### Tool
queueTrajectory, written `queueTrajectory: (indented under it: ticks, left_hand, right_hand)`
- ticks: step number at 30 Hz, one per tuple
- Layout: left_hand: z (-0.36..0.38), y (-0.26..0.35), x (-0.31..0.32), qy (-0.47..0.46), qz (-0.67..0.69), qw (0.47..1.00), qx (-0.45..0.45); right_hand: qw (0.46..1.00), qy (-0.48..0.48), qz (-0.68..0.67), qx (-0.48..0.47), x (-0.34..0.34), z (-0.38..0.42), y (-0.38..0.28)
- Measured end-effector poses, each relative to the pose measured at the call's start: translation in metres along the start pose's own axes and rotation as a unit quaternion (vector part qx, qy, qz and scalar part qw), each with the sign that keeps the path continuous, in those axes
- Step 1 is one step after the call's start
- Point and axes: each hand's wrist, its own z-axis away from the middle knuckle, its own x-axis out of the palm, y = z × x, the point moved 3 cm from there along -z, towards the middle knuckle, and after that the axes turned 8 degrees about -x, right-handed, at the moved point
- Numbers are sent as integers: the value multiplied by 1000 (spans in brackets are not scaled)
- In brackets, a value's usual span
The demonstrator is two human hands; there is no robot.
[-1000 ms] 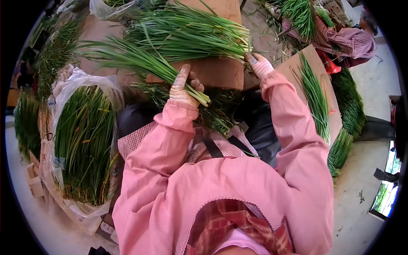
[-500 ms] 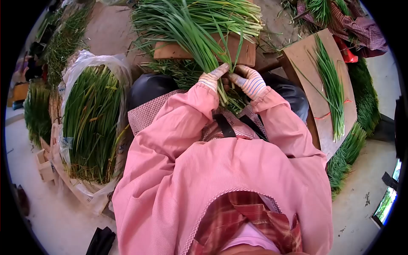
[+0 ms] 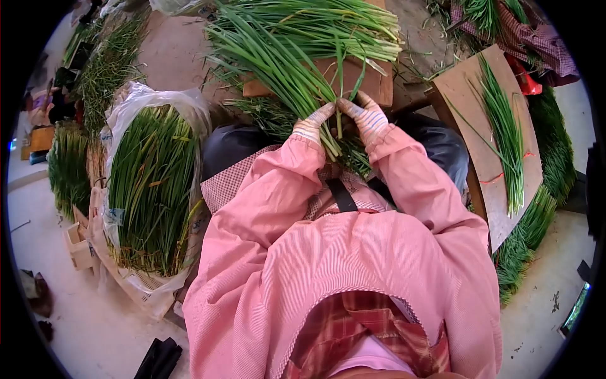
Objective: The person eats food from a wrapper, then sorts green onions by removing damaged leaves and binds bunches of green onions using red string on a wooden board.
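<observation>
My left hand, in a striped glove, is wrapped round the lower stems of a bunch of long green leaves above my lap. Close beside it, my right hand, gloved too, pinches a separate stalk between thumb and fingers. The bunch fans up and to the left, and its cut ends stick out below my left hand. Beyond both hands, a thick pile of the same leaves lies on a wooden board.
A plastic-lined crate full of upright leaves stands at the left. On the right, a slanted board carries a small bundle and red ties. More green bundles lie beyond it. Loose cuttings are heaped at the upper left.
The whole view has shifted, with surroundings appearing farther right. My hands are slightly farther apart at the stems, and a single stalk now shows upright at my right fingertips.
</observation>
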Motion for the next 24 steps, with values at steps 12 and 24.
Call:
queueTrajectory:
  ticks: [12,24]
  left_hand:
    - [29,9,6,200,-73,960,183]
    - [-11,10,11,31,-107,994,9]
  right_hand:
    - [969,34,162,-181,-26,-13,3]
    - [864,-87,431,-246,-1,17,-23]
